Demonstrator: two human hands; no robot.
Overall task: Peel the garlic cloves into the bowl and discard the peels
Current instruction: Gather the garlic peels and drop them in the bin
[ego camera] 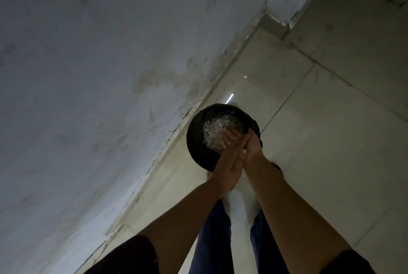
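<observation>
A round black bin (196, 141) lined with a dark bag stands on the tiled floor against the wall. A heap of pale garlic peels (215, 132) lies inside it. My left hand (229, 163) and my right hand (251, 148) are held together over the bin's near rim, palms facing, fingers straight and touching. I see nothing held in either hand. No bowl or garlic clove is in view.
A grey stained wall (99, 75) fills the left side and meets the glossy beige floor tiles (309, 141) along a skirting line. My legs in blue trousers (216, 240) stand just behind the bin. A wall corner (276, 22) juts out at the far end.
</observation>
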